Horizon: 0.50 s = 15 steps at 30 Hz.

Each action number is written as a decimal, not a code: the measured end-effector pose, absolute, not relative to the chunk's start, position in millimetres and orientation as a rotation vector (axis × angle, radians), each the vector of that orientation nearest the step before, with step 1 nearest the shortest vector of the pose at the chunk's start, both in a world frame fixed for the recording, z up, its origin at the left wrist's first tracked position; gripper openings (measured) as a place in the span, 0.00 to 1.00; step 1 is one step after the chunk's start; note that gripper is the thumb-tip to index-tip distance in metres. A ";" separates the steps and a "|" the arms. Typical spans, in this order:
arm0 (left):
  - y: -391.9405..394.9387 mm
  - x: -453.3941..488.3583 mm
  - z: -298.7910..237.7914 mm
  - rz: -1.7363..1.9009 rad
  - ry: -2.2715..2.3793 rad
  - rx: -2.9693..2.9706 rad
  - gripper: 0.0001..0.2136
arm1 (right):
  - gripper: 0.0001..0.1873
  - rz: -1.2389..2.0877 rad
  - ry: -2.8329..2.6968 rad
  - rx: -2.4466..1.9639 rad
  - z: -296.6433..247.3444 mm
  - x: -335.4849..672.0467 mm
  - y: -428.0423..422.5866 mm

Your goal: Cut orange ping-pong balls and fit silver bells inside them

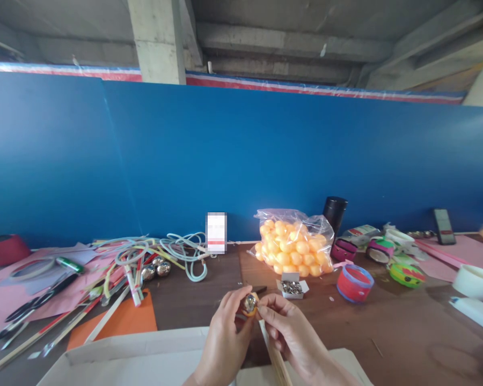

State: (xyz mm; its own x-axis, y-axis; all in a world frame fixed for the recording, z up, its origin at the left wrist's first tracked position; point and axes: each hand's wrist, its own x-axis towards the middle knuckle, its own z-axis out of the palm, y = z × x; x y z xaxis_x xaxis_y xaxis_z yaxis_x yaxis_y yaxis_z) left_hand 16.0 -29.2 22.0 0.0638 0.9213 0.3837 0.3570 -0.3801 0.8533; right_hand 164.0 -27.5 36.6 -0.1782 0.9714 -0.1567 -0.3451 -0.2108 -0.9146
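Two hands close together above the bench, mid near edge. Left hand grips one shiny ball; right hand at its side, pinch or touch: can't tell. Beyond: one open box, metal bits uncounted. Toward far edge: three silver balls leftward, one bag, one black canister.

Single head-worn view, aimed forward and downward | bare left hand and bare right hand seen near, lower centre | dark-brown tabletop seen from above, lower frame | flat blue partition faced beyond, mid-frame | grey concrete ceiling included, top
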 end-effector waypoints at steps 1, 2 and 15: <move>-29.1 16.1 22.1 1.310 1.280 1.794 0.20 | 0.16 1.608 -0.939 -0.988 36.5 164.2 -27.7; -28.9 16.2 22.2 1.311 1.285 1.797 0.20 | 0.16 1.610 -0.946 -0.993 36.3 164.5 -27.9; -27.9 15.5 20.4 1.307 1.285 1.792 0.21 | 0.16 1.612 -0.996 -1.026 35.2 166.5 -27.8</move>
